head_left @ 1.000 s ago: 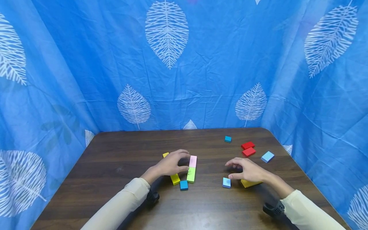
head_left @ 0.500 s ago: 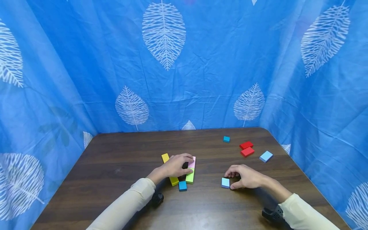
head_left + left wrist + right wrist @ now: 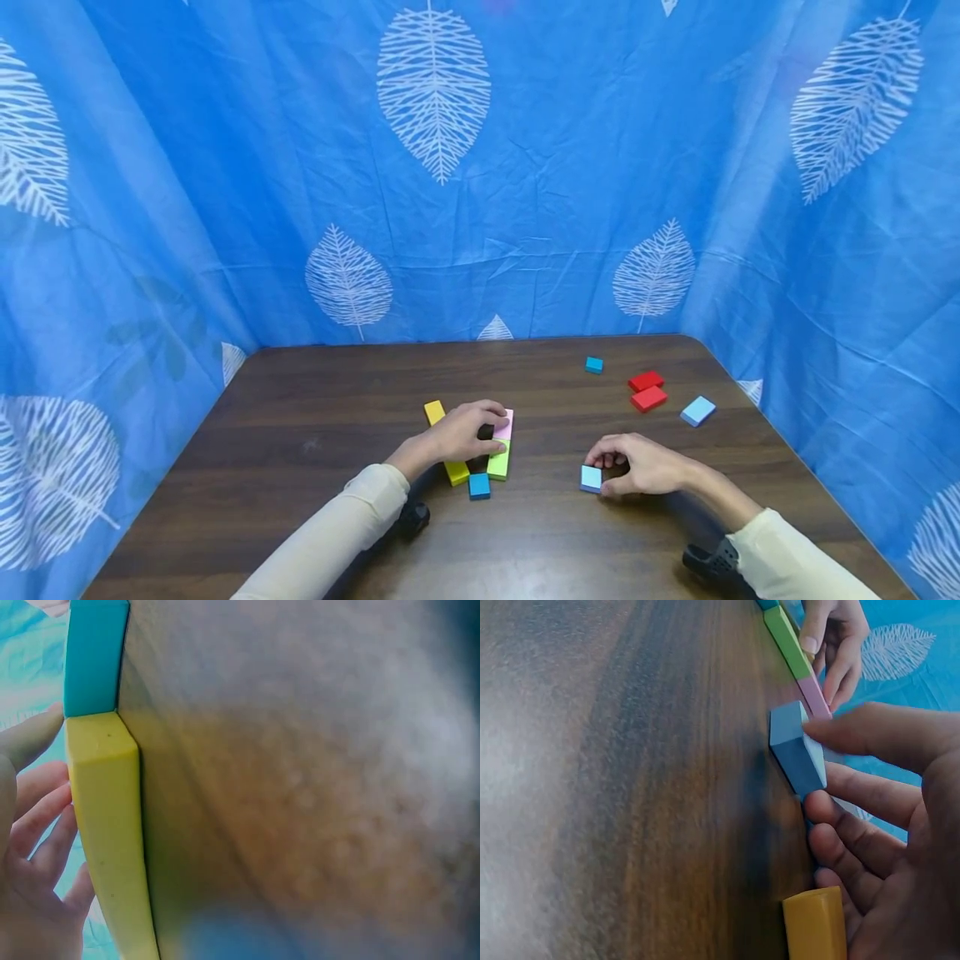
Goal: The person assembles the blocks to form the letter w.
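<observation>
My left hand [image 3: 461,429] lies over the row made by a pink block [image 3: 507,423] and a lime-green block [image 3: 498,465]. Its fingertips touch the pink one and its thumb rests on the green one. Beneath that hand runs a yellow strip [image 3: 456,472], partly covered, with a teal block [image 3: 479,487] beside its near end. My right hand [image 3: 645,467] pinches a light blue block [image 3: 590,477] between thumb and index finger, low at the table. A yellow-orange block [image 3: 814,922] sits under the right hand's other fingers, hidden in the head view.
Toward the back right lie two red blocks [image 3: 648,398], another light blue block [image 3: 698,411] and a small teal block [image 3: 594,365]. The brown wooden table [image 3: 337,375] ends at a blue leaf-print curtain [image 3: 525,167].
The left hand has shifted slightly right, onto the pink and green blocks. The right hand has come down and taken hold of the light blue block, covering the yellow block beside it.
</observation>
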`<action>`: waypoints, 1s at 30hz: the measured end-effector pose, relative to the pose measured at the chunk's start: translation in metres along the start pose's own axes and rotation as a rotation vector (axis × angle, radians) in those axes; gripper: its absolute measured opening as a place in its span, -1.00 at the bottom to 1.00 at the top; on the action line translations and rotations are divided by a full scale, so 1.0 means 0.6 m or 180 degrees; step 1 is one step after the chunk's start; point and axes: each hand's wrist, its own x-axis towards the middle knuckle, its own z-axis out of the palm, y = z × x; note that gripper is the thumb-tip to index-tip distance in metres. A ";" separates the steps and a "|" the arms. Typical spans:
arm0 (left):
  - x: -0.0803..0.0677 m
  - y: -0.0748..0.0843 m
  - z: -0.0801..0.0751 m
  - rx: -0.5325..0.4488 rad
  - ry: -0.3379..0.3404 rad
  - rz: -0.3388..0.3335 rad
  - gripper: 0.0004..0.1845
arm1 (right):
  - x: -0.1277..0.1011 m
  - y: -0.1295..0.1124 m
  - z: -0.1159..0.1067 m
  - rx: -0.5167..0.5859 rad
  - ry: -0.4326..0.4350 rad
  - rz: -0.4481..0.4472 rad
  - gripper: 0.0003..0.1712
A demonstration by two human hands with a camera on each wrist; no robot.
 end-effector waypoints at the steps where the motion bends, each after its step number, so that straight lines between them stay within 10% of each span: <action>1: 0.000 0.000 0.000 0.0010 -0.0004 0.0008 -0.48 | 0.000 -0.001 0.001 -0.0002 0.0003 0.0001 -0.71; 30: 0.000 0.001 -0.002 0.0059 0.0001 0.0149 -0.50 | 0.072 -0.004 -0.017 -0.0245 0.0268 0.0079 -0.72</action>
